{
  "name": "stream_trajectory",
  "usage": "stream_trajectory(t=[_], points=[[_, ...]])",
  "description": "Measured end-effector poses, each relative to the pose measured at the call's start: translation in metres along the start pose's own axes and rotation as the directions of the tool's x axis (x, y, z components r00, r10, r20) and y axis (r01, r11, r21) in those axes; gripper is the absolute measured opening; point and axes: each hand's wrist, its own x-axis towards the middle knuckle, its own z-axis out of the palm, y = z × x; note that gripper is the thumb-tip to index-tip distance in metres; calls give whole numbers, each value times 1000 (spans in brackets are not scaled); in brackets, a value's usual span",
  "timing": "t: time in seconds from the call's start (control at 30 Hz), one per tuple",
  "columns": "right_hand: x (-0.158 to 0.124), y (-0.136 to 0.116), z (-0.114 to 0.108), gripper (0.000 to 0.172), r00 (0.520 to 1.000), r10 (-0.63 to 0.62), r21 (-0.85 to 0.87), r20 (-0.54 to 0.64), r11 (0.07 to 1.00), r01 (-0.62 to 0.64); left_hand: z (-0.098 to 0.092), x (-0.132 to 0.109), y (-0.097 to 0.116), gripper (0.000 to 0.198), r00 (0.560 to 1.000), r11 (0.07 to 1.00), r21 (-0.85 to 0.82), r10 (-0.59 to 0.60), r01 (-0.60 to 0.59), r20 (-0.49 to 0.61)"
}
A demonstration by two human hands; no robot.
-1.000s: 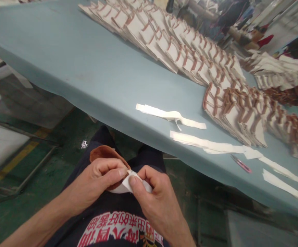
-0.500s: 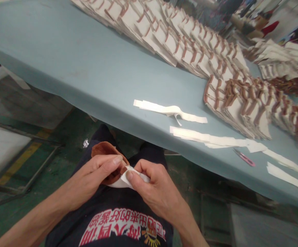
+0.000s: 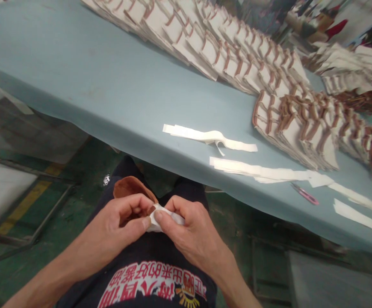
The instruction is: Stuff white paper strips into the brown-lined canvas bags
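Over my lap, both hands pinch one small piece. My left hand point(image 3: 120, 220) is closed on a brown leather piece point(image 3: 128, 187) whose rounded end sticks out past my fingers. My right hand point(image 3: 186, 229) is closed on the white backing point(image 3: 157, 219) of the same piece, thumb meeting my left thumb. Most of the piece is hidden between my fingers.
A blue-green table point(image 3: 86, 77) slopes across the view above my knees. On it lie white paper strips point(image 3: 211, 137), more strips point(image 3: 259, 171), a pink cutter point(image 3: 304, 193), and long overlapping rows of white and brown pieces point(image 3: 269, 85). Green floor and a metal frame point(image 3: 28, 205) lie left.
My left fingers have curled tighter and both thumbs have drawn together over the white backing, so less of it shows. The view has shifted slightly.
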Motion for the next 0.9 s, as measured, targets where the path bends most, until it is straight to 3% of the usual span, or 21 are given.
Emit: stream_trajectory(t=[0.17,0.47,0.9], points=[[-1,4,2,32,1000,-9,19,-24,1000,9,10,-2,2,26,994,997,74,27,-19,-110],[0,12,5,31,994,-78,32,-79,996,81,15,4,-15,22,974,983,149,136,-110,-181],[7,30,21,41,996,-83,449,28,891,61,23,4,-11,19,946,952,268,215,-148,-243]])
